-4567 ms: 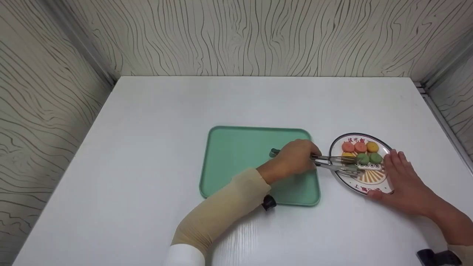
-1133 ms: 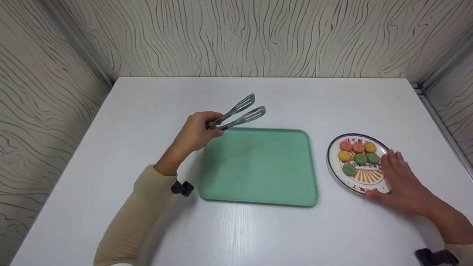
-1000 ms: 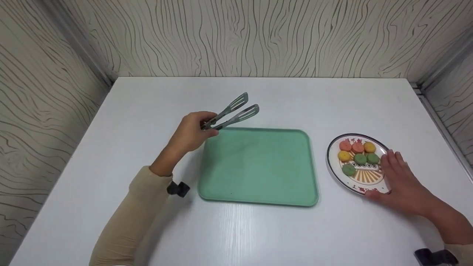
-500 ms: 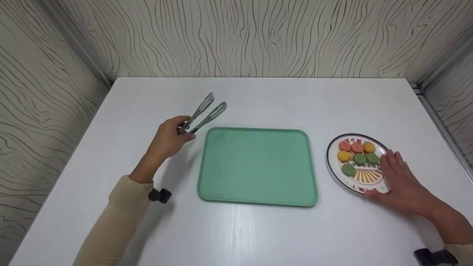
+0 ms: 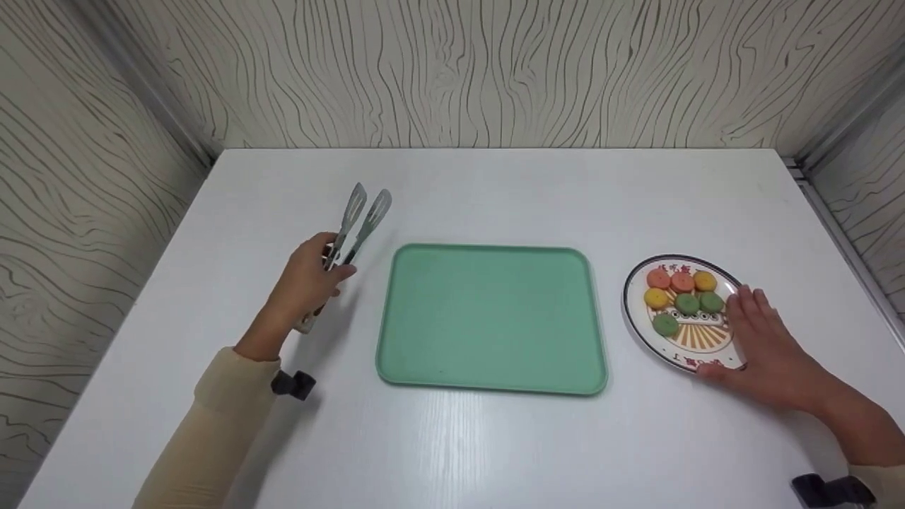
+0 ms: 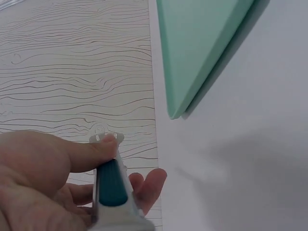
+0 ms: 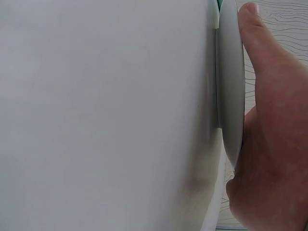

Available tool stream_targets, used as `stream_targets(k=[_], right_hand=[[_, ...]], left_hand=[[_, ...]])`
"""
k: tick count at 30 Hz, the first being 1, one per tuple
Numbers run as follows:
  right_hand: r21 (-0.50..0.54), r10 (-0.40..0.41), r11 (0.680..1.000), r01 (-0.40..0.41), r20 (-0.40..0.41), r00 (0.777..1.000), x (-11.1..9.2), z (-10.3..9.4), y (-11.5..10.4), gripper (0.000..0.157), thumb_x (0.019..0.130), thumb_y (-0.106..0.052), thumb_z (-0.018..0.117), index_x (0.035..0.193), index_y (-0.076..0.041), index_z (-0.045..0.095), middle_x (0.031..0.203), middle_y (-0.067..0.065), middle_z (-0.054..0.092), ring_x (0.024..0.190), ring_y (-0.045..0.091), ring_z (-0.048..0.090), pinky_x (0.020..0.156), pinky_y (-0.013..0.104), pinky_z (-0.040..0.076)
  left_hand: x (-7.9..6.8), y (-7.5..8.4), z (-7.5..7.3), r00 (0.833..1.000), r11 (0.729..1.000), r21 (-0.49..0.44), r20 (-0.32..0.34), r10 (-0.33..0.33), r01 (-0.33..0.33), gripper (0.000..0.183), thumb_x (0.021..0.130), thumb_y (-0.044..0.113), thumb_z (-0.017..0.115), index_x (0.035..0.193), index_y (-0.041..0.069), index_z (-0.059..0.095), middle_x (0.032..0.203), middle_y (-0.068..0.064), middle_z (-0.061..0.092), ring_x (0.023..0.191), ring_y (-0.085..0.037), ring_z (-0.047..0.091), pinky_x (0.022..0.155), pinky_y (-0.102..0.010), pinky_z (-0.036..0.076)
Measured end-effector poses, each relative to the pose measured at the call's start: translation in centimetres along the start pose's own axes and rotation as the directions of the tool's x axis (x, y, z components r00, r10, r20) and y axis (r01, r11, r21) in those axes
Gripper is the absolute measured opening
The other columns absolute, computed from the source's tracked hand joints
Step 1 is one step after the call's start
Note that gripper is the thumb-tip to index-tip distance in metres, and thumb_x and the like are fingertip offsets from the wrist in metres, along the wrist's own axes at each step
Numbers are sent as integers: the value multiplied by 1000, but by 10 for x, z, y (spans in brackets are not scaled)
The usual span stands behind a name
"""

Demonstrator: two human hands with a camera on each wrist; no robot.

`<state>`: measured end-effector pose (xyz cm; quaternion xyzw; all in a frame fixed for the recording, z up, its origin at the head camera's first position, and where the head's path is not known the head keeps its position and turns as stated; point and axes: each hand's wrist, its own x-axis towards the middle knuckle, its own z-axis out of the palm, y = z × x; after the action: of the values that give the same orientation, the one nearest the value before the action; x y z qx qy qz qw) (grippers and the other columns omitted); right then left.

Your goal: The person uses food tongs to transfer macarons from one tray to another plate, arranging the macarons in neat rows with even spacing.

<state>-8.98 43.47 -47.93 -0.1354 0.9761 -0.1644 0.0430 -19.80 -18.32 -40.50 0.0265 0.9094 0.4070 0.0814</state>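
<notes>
My left hand holds metal serving tongs in the air, left of the green tray. The two slotted tips stand apart with nothing between them. In the left wrist view my thumb lies along the tongs' handle, which has a teal inset. My right hand rests against the right rim of a patterned oval plate, fingers straight. On that plate sit several small round macaron-like cakes, such as a green one, a yellow one and a coral one.
The white table carries the tray in its middle and the plate to the right. Wood-grain patterned panels stand behind the table and at both sides.
My left hand has carried the tongs from the plate leftward over the tray to its left side, turning the tips away from me. My right hand has stayed at the plate.
</notes>
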Motion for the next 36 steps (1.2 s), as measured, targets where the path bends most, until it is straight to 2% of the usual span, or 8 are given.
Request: stream_targets(k=[7, 17, 25, 32, 36], right_hand=[[6, 0, 1000, 0, 7, 1000, 0, -1, -1, 115, 89, -46, 74, 152, 22, 5, 160, 41, -5, 151, 45, -19, 113, 22, -21], [16, 5, 1000, -6, 14, 1000, 0, -2, -2, 114, 89, -45, 74, 152, 21, 5, 161, 40, -5, 151, 45, -19, 115, 26, -21], [21, 21, 1000, -21, 25, 999, 0, -3, -2, 115, 89, -46, 73, 153, 20, 4, 161, 39, -7, 151, 45, -20, 113, 24, -22], [21, 18, 1000, -18, 22, 1000, 0, -3, -2, 115, 89, -45, 74, 153, 20, 3, 161, 39, -7, 151, 45, -20, 113, 24, -22], [18, 15, 1000, -16, 25, 1000, 0, -3, -3, 116, 89, -46, 74, 152, 20, 3, 161, 39, -6, 151, 45, -20, 114, 24, -22]], left_hand=[[0, -11, -4, 998, 998, 37, 28, -47, 46, 64, 101, 10, 64, 148, -14, 27, 123, -31, 55, 82, -32, 69, 70, -38, 56], [-3, -25, -5, 991, 991, 74, 59, -116, 112, 66, 100, 13, 64, 145, -18, 26, 115, -32, 55, 77, -29, 69, 72, -40, 56], [0, -36, -5, 986, 982, 118, 55, -155, 148, 63, 100, 15, 64, 140, -19, 29, 120, -34, 53, 98, -35, 63, 82, -47, 55], [2, -37, -3, 980, 974, 144, 63, -188, 177, 62, 100, 17, 65, 139, -18, 31, 117, -31, 53, 97, -34, 62, 81, -47, 56], [1, -36, -2, 982, 969, 180, 54, -181, 168, 64, 100, 19, 65, 138, -20, 31, 117, -34, 51, 99, -38, 62, 80, -49, 56]])
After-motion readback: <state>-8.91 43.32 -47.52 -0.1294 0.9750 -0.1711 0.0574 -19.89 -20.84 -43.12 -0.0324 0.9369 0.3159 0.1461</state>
